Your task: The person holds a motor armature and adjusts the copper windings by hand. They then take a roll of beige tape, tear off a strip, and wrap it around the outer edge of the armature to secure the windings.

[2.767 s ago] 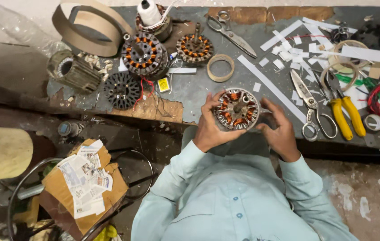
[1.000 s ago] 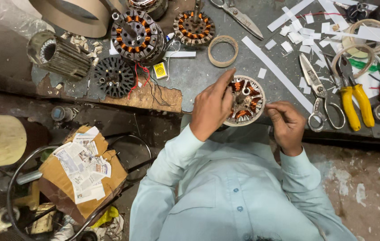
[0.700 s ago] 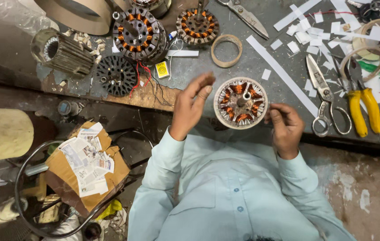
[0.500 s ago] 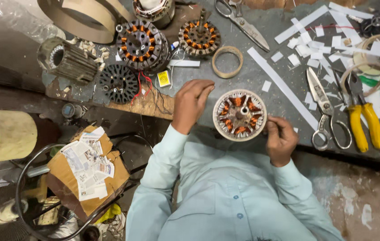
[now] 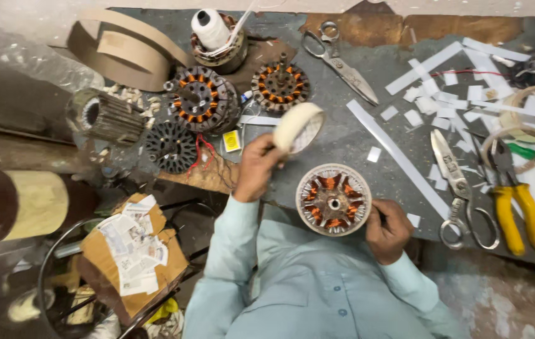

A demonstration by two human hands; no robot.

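Lifting tape roll pinched in my left hand; my right hand is gripping wound stator, fingers curled against its rim, on bench.

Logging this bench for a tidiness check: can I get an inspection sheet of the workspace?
Surface: dark worn bench, paper scraps on it.
Job's things: wound stator at bench edge; tape roll lifted.
Clutter: scissors, second scissors, yellow pliers, other stators, thread spool.
Hands: left hand holds tape roll; right hand at stator rim.
Cables: red wires by black stator.
Surroundings: cardboard box below bench.
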